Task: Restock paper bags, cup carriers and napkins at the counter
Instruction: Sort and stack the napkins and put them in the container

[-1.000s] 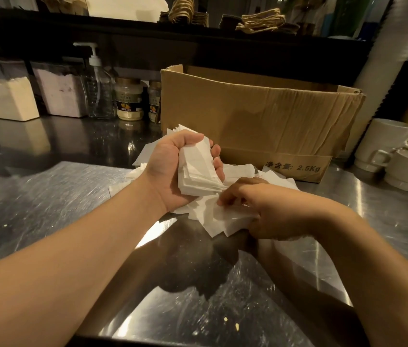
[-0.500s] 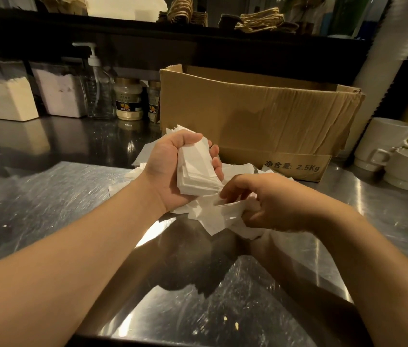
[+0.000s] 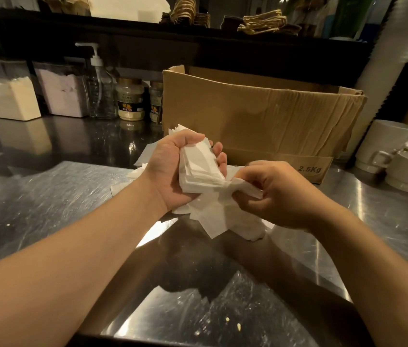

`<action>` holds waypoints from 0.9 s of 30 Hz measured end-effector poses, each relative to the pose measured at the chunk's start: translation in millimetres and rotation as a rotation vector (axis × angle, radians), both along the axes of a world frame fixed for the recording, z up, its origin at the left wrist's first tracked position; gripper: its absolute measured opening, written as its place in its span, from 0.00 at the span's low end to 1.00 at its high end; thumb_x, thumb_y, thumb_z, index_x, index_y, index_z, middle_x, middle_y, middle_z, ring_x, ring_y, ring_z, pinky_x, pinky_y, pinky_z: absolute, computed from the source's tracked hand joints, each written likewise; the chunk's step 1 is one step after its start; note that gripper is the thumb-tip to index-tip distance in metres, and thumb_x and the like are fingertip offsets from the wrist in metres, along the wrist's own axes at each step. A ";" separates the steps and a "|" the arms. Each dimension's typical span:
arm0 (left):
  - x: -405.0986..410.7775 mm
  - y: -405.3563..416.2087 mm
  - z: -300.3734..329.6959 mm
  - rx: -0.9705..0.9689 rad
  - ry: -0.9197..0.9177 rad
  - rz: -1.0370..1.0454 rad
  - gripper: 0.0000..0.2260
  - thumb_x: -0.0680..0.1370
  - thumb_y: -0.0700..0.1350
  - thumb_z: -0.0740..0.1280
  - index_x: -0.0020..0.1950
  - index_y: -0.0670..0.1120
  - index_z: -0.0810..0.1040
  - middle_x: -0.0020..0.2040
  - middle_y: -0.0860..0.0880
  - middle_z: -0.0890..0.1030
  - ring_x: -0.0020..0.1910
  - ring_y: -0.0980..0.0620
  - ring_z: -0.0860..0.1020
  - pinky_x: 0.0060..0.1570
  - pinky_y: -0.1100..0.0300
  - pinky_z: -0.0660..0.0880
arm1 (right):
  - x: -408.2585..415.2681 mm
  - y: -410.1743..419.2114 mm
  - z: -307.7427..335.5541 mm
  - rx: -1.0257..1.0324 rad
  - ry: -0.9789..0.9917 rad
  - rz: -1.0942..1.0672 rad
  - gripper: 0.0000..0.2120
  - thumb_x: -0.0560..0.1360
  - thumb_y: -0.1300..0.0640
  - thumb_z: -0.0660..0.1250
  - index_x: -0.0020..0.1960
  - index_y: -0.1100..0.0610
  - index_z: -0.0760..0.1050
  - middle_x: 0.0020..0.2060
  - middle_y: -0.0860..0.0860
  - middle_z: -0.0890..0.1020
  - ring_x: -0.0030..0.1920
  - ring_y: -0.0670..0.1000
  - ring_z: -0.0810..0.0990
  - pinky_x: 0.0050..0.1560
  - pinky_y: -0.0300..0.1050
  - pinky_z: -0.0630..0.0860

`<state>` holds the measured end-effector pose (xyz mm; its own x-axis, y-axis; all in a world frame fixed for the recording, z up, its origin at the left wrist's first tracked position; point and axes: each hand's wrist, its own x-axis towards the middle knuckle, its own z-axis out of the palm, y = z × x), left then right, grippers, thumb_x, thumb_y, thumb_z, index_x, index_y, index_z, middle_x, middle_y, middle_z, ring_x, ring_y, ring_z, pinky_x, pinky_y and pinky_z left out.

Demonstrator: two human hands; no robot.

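Observation:
My left hand (image 3: pixel 170 171) grips a neat stack of white napkins (image 3: pixel 199 169) above the steel counter (image 3: pixel 47 201), thumb on top and fingers curled round the far side. My right hand (image 3: pixel 275 194) pinches a loose napkin (image 3: pixel 245 187) at the stack's right edge, lifted off the counter. A loose pile of napkins (image 3: pixel 220 219) lies spread on the counter under both hands. Behind them stands an open brown cardboard box (image 3: pixel 260 116) marked 2.5Kg.
White mugs (image 3: pixel 388 146) stand stacked at the right. At the back left are two clear bins of powder (image 3: pixel 10 101), a pump bottle (image 3: pixel 99 91) and two jars (image 3: pixel 130 98). A dark shelf above carries twine-handled items (image 3: pixel 265 23). A tall white cup stack (image 3: pixel 383 58) rises at the right.
My right hand has lifted from the pile with a napkin pinched in it and brought it up beside the stack. My left hand has stayed in place.

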<state>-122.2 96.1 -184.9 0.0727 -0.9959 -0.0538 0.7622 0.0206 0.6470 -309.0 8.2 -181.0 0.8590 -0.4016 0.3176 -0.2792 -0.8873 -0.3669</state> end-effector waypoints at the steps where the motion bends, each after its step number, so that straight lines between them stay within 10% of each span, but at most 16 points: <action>1: 0.4 0.1 0.2 -0.007 0.008 0.008 0.21 0.70 0.44 0.68 0.63 0.45 0.73 0.50 0.45 0.79 0.45 0.48 0.79 0.53 0.52 0.77 | -1.3 1.3 0.9 0.060 -0.053 0.014 0.09 0.75 0.54 0.74 0.52 0.42 0.81 0.46 0.37 0.81 0.48 0.42 0.80 0.47 0.37 0.81; 7: 7.5 -3.3 -3.7 -0.034 -0.023 0.009 0.37 0.68 0.40 0.71 0.78 0.48 0.66 0.53 0.44 0.80 0.46 0.47 0.80 0.51 0.50 0.79 | -5.4 4.4 8.8 0.443 -0.233 0.131 0.03 0.74 0.50 0.71 0.46 0.49 0.80 0.44 0.44 0.84 0.48 0.49 0.83 0.47 0.47 0.84; 22: -8.7 4.1 -5.8 -0.035 -0.499 -0.051 0.18 0.70 0.61 0.66 0.50 0.51 0.87 0.46 0.46 0.84 0.44 0.47 0.83 0.46 0.49 0.81 | 6.1 9.9 7.0 1.084 -0.553 -0.023 0.07 0.72 0.52 0.72 0.48 0.54 0.81 0.47 0.50 0.84 0.55 0.56 0.82 0.58 0.54 0.81; 27: -10.8 1.2 -7.8 -0.039 -0.575 -0.063 0.32 0.75 0.72 0.61 0.69 0.51 0.75 0.57 0.43 0.81 0.58 0.40 0.82 0.51 0.46 0.83 | 9.1 12.5 5.1 1.124 -0.531 -0.104 0.07 0.77 0.51 0.70 0.52 0.53 0.82 0.53 0.57 0.82 0.50 0.58 0.83 0.46 0.46 0.82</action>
<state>-133.0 97.3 -192.7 0.0199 -0.9997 0.0139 0.2888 0.0190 0.9572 -300.0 20.7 -175.9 0.6774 -0.7338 0.0522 0.0856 0.0082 -0.9963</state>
